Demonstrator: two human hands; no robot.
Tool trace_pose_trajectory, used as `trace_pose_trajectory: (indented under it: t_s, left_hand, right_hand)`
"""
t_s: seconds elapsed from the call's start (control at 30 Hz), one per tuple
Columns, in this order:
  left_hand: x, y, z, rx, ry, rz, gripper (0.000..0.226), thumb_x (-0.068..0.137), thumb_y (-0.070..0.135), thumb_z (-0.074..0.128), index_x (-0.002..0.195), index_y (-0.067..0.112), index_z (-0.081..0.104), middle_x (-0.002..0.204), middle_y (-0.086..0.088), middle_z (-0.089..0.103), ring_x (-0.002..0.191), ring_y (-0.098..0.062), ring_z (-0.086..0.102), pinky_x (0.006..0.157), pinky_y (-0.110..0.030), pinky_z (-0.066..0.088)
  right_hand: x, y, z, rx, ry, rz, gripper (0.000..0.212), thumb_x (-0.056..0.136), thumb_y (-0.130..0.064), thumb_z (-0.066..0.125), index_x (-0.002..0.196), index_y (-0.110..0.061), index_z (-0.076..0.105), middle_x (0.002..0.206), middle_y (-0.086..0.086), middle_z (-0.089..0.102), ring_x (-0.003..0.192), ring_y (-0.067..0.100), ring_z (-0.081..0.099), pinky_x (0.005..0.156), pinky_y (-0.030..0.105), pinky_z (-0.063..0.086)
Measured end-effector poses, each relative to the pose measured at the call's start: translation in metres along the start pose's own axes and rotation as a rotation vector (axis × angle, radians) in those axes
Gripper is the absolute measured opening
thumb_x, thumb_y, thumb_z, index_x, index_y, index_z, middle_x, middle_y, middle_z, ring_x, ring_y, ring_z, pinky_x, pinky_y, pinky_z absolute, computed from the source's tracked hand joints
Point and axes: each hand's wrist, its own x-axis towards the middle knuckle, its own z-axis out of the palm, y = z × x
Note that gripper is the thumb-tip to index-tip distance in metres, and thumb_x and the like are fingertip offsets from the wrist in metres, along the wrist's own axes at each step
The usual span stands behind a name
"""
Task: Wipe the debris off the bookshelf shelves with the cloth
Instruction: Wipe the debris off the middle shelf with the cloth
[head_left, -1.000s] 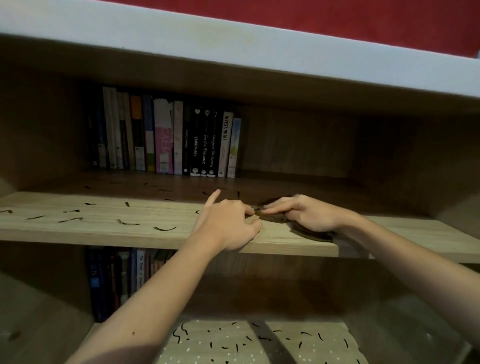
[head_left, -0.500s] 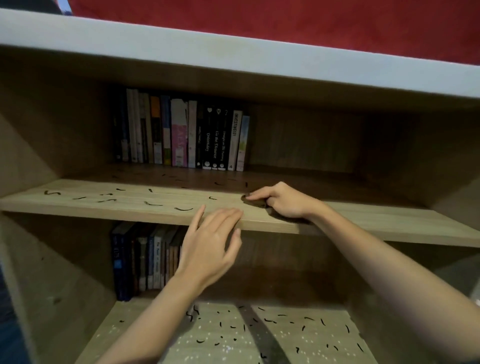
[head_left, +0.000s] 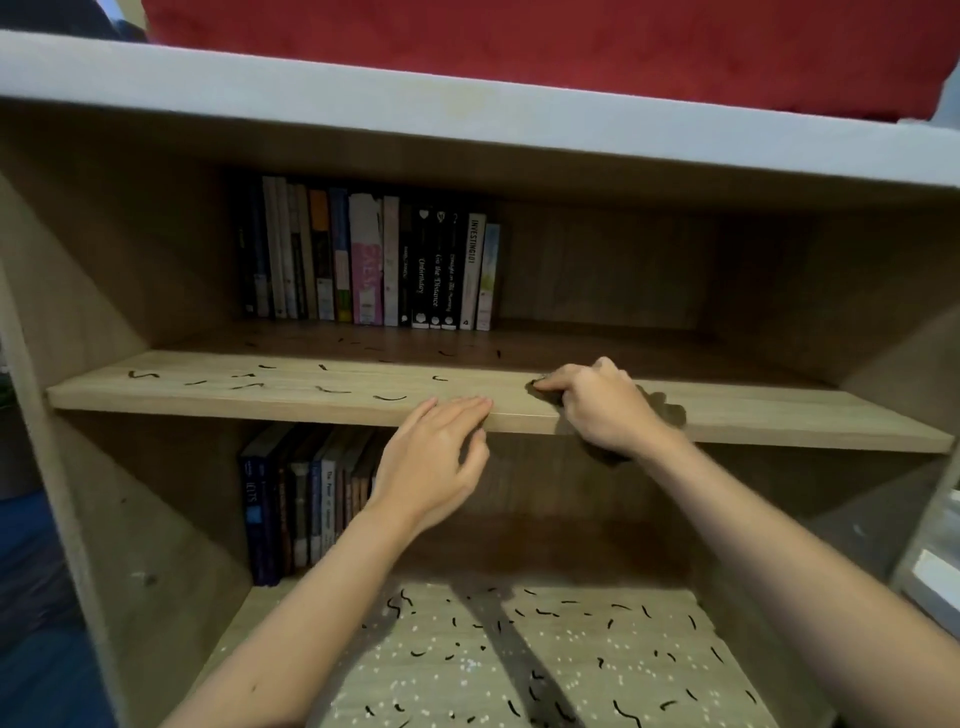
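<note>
Head view: brown cloth (head_left: 667, 411) under right hand (head_left: 602, 413) on middle shelf (head_left: 260, 397).

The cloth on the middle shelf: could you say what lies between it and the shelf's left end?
Head view: scattered dark debris strands, plus fingers of the left hand on the shelf edge near the cloth.

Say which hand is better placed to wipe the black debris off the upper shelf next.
Right, most likely. The right hand grips the dark brown cloth on the light wooden upper shelf, with the black curled debris strips lying to its left. The empty left hand only touches the shelf's front edge.
</note>
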Motion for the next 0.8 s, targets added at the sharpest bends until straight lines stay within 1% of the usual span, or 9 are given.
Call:
trace_pose_trajectory:
  t_s: [0.03, 0.1, 0.17, 0.27, 0.37, 0.47, 0.57, 0.67, 0.8]
  left_hand:
    - [-0.001, -0.004, -0.004, -0.041, 0.018, -0.012, 0.052, 0.089, 0.036, 0.029, 0.130, 0.018, 0.055, 0.131, 0.006, 0.056, 0.122, -0.003, 0.047, 0.106, -0.014, 0.020]
    - [-0.006, -0.018, -0.014, -0.077, 0.088, -0.038, 0.044, 0.087, 0.026, 0.038, 0.123, 0.015, 0.061, 0.122, 0.003, 0.063, 0.110, -0.002, 0.051, 0.096, -0.017, 0.034]
    - [-0.010, -0.034, -0.024, -0.062, 0.148, -0.077, 0.040, 0.086, 0.022, 0.041, 0.118, 0.013, 0.063, 0.117, 0.000, 0.065, 0.108, -0.006, 0.053, 0.095, -0.021, 0.036]
    - [-0.009, -0.051, -0.035, 0.017, 0.167, -0.131, 0.040, 0.087, 0.024, 0.040, 0.119, 0.016, 0.062, 0.123, 0.001, 0.061, 0.118, -0.010, 0.049, 0.107, -0.026, 0.022]
    - [0.004, -0.063, -0.046, 0.096, 0.079, -0.173, 0.036, 0.095, 0.029, 0.041, 0.127, 0.023, 0.055, 0.137, 0.007, 0.050, 0.134, -0.008, 0.033, 0.113, -0.029, 0.000]
    - [0.020, -0.075, -0.058, 0.175, -0.124, -0.197, 0.051, 0.088, 0.053, 0.031, 0.130, 0.032, 0.050, 0.143, 0.011, 0.042, 0.139, -0.006, 0.021, 0.113, -0.040, -0.013]
    - [0.035, -0.083, -0.066, 0.246, -0.330, -0.209, 0.072, 0.074, 0.072, 0.021, 0.132, 0.038, 0.046, 0.145, 0.015, 0.038, 0.141, -0.004, 0.015, 0.110, -0.044, -0.020]
    - [0.045, -0.086, -0.065, 0.288, -0.480, -0.216, 0.072, 0.077, 0.081, 0.030, 0.133, 0.039, 0.046, 0.147, 0.016, 0.035, 0.142, -0.003, 0.011, 0.108, -0.048, -0.023]
    - [0.045, -0.088, -0.063, 0.255, -0.504, -0.220, 0.079, 0.069, 0.084, 0.026, 0.131, 0.040, 0.047, 0.146, 0.017, 0.036, 0.142, -0.002, 0.010, 0.108, -0.050, -0.023]
  right_hand:
    - [-0.009, -0.007, 0.007, -0.028, 0.017, -0.076, 0.043, 0.093, -0.009, 0.036, 0.122, -0.029, 0.059, 0.128, -0.005, 0.057, 0.111, 0.020, 0.046, 0.095, 0.035, 0.040]
    - [-0.025, -0.019, 0.005, 0.116, 0.002, -0.210, 0.044, 0.092, -0.005, 0.035, 0.118, -0.028, 0.062, 0.126, -0.010, 0.058, 0.111, 0.015, 0.046, 0.097, 0.030, 0.036]
    - [-0.019, -0.018, -0.005, 0.274, 0.012, -0.218, 0.045, 0.090, -0.001, 0.036, 0.114, -0.025, 0.065, 0.120, -0.009, 0.060, 0.114, 0.013, 0.048, 0.102, 0.032, 0.037]
    - [0.004, -0.018, -0.002, 0.174, 0.097, -0.129, 0.041, 0.092, -0.008, 0.037, 0.118, -0.027, 0.063, 0.124, -0.004, 0.060, 0.114, 0.022, 0.048, 0.099, 0.043, 0.041]
    - [-0.006, -0.046, 0.022, -0.031, 0.099, -0.161, 0.038, 0.096, -0.017, 0.034, 0.122, -0.027, 0.059, 0.126, -0.006, 0.058, 0.104, 0.020, 0.045, 0.091, 0.034, 0.039]
    - [-0.012, -0.063, 0.014, 0.138, 0.028, -0.187, 0.037, 0.096, -0.019, 0.034, 0.116, -0.028, 0.064, 0.119, -0.004, 0.063, 0.095, 0.009, 0.050, 0.087, 0.031, 0.042]
    - [0.021, -0.056, 0.009, 0.176, -0.164, -0.134, 0.038, 0.095, -0.014, 0.035, 0.117, -0.023, 0.064, 0.124, 0.002, 0.061, 0.108, 0.016, 0.053, 0.096, 0.034, 0.043]
    - [0.062, -0.062, 0.020, 0.154, -0.271, -0.108, 0.043, 0.093, -0.007, 0.032, 0.122, -0.020, 0.062, 0.129, 0.007, 0.058, 0.119, 0.025, 0.048, 0.101, 0.034, 0.040]
    - [0.085, -0.072, 0.033, 0.155, -0.288, -0.103, 0.045, 0.094, -0.004, 0.030, 0.124, -0.019, 0.060, 0.136, 0.006, 0.052, 0.125, 0.026, 0.043, 0.106, 0.037, 0.036]
